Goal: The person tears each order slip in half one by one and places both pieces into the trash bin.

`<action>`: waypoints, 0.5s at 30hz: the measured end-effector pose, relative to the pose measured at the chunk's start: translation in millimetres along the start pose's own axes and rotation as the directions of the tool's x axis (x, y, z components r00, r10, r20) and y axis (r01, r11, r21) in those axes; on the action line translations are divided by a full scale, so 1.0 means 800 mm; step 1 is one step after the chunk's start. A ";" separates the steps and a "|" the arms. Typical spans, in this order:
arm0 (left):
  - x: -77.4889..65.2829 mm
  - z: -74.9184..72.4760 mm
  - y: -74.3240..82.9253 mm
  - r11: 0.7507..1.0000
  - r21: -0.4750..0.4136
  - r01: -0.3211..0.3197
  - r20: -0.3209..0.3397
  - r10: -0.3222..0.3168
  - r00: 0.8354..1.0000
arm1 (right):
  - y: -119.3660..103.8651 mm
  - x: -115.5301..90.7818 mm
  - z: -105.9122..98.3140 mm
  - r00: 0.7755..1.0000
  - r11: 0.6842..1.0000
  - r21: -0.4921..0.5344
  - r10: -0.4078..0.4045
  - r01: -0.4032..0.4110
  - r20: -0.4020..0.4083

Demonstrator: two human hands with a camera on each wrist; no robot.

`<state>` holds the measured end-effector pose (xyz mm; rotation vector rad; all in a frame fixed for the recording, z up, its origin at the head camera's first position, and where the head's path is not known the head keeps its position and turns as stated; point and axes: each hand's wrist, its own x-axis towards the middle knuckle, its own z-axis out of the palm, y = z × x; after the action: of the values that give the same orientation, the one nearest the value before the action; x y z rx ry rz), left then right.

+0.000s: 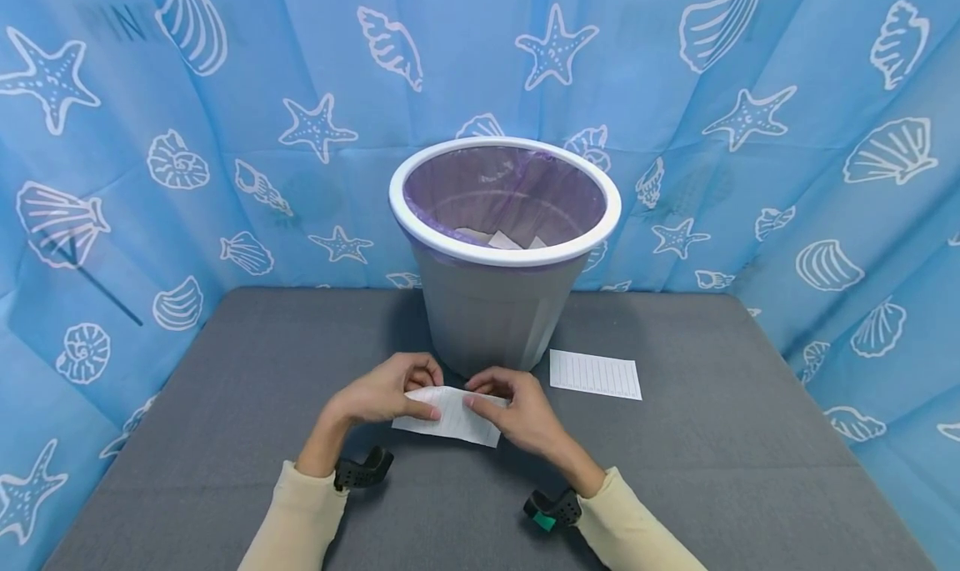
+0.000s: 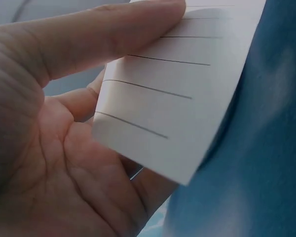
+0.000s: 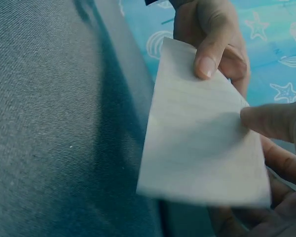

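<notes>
Between both hands is a small lined sheet of paper, raised in front of the bin. My left hand pinches its left part, thumb on the near face and the other fingers behind. On the right part, my right hand pinches the upper edge the same way. Printed lines cross the paper in the left wrist view, where the left thumb lies over it. From the right wrist, the paper tilts down toward the camera, with both thumbs on its face.
A grey bin with a white rim and purple liner stands behind the hands, with several white paper pieces inside. Another lined sheet lies on the grey table right of the bin. A blue seashell curtain hangs behind.
</notes>
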<state>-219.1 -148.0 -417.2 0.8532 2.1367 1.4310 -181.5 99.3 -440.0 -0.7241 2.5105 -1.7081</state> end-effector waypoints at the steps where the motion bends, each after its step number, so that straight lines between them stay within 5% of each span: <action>1: 0.002 0.003 0.001 1.000 0.007 -0.007 -0.001 0.007 1.000 | -0.001 0.000 -0.001 1.000 1.000 0.003 -0.007 0.007 -0.005; 15: 0.014 0.028 0.024 0.984 0.163 -0.068 -0.091 0.083 0.992 | -0.012 -0.001 -0.025 0.998 0.998 -0.025 -0.059 0.059 0.011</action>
<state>-207.7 -120.0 -407.9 0.9501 2.3408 1.3782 -183.1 114.4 -423.8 -0.8147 2.5332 -1.6878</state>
